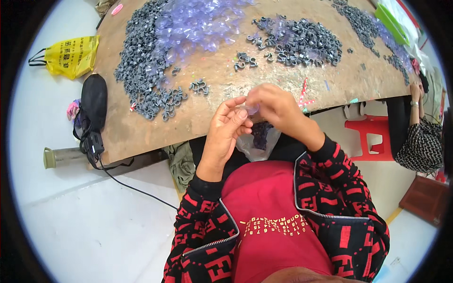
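Just past the table's near edge, my left hand (227,126) pinches a small clear plastic piece (253,109) between thumb and fingertips. My right hand (279,109) meets it from the right, its fingers bent in over the piece and slightly blurred. What the right fingertips grip is hidden. Beyond my hands, a heap of grey curved clips (151,89) lies on the left of the wooden table (212,99). A pile of clear purplish plastic pieces (200,26) adjoins it. Another heap of grey clips (306,42) lies to the right, with a few loose grey clips (245,61) nearby.
A clear plastic bag (257,146) hangs below the table edge at my lap. At left are a black pouch (94,101), a yellow bag (73,56) and a bottle (66,157). Another person's arm (415,106) shows at right, near a red stool (368,137) and green tray (391,23).
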### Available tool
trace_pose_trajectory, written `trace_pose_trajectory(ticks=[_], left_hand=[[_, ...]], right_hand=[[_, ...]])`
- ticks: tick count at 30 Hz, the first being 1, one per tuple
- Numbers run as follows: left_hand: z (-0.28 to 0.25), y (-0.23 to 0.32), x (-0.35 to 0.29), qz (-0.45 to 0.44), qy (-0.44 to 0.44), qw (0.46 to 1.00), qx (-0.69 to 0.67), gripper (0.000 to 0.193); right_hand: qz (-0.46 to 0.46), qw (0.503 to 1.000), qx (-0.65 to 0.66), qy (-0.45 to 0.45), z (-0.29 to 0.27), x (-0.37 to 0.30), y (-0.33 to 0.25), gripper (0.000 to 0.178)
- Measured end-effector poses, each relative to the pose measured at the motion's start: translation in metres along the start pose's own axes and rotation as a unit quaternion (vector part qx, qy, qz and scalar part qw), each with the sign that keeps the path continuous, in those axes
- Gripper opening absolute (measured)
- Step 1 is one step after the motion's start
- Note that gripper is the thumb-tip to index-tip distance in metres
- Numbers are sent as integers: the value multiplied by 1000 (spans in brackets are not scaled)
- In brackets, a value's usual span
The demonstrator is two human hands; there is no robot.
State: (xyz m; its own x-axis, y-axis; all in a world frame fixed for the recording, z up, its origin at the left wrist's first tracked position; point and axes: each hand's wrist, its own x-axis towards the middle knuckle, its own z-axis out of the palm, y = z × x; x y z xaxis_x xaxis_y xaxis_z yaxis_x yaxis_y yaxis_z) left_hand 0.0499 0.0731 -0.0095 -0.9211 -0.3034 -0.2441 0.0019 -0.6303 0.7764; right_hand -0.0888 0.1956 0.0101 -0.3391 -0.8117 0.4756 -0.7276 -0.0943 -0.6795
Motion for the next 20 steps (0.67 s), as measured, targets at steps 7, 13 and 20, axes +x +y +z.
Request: trace_pose_trajectory(ticks=[7, 13, 20], left_hand=[[6, 10, 0, 29, 37, 999, -15, 37], [-1, 9, -2, 26, 22, 997, -75, 29], [-10, 5, 4, 1, -11, 987, -163, 34]], right_hand=[[93, 978, -171, 78, -1, 44, 72, 27], [48, 978, -199, 40, 4, 50, 76, 30], [80, 994, -73, 32, 0, 15, 68, 29]])
